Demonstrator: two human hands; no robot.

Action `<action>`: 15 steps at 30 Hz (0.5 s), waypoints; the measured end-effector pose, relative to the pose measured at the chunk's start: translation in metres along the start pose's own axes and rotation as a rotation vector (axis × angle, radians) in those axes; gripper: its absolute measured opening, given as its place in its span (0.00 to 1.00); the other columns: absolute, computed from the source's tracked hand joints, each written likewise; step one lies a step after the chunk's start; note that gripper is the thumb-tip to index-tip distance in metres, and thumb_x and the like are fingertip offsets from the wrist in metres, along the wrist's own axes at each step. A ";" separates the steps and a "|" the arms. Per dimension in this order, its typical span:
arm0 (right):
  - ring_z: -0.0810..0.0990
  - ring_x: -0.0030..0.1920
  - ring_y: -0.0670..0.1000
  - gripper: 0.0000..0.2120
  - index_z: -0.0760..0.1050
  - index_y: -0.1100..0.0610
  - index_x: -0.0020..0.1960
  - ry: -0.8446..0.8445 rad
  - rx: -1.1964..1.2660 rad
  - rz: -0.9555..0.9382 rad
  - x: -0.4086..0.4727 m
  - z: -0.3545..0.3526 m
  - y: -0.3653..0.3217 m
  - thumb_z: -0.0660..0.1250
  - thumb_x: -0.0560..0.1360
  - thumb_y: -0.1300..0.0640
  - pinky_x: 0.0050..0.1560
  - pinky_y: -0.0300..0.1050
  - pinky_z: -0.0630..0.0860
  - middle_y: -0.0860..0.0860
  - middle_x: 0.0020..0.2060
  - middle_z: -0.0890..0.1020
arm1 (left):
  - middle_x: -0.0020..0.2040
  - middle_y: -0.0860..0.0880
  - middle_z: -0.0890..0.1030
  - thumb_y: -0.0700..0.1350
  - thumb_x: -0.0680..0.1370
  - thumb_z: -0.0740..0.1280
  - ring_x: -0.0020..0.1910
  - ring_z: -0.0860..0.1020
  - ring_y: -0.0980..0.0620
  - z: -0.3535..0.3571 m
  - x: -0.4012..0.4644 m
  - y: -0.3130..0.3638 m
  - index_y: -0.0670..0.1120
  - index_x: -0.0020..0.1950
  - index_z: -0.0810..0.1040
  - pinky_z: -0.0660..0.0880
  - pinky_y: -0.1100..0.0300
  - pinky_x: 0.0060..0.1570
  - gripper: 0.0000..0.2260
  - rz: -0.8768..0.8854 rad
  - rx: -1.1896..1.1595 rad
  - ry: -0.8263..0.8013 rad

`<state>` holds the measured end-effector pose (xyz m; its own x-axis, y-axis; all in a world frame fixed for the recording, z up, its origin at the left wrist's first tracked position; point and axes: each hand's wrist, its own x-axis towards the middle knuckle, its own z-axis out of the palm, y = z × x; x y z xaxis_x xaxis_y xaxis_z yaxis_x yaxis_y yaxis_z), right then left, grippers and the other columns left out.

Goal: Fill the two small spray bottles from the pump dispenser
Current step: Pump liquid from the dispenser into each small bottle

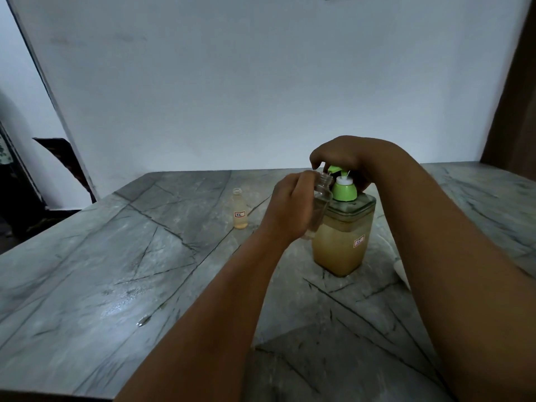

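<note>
Empty spray bottle (318,204): clutched in left hand (285,211) grip, mouth tilted under green nozzle (333,169). Right hand (345,158) grip curled over pump dispenser (342,236) head on worktop (116,271). Filled bottle (240,210) apart, uncapped. Risk judged: misaligned mouth, liquid spilled.

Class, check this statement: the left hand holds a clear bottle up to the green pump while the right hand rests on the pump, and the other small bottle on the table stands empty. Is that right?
Not quite. The head view shows the other small bottle on the table holds yellowish liquid. The rest stands: the left hand holds the clear bottle at the green pump, the right hand on top.
</note>
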<state>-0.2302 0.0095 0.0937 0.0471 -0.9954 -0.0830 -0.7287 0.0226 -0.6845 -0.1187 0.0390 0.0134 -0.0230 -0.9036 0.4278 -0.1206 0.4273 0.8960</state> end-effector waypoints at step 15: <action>0.77 0.38 0.60 0.17 0.72 0.60 0.50 0.005 0.011 -0.002 -0.006 -0.010 -0.004 0.55 0.79 0.46 0.45 0.52 0.76 0.58 0.37 0.78 | 0.34 0.50 0.79 0.44 0.80 0.56 0.41 0.78 0.40 -0.001 -0.002 0.003 0.51 0.35 0.77 0.75 0.35 0.45 0.16 -0.007 0.016 0.023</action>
<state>-0.2341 0.0146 0.1043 0.0449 -0.9959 -0.0780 -0.7213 0.0216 -0.6923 -0.1184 0.0419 0.0152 0.0010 -0.9054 0.4245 -0.1364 0.4204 0.8970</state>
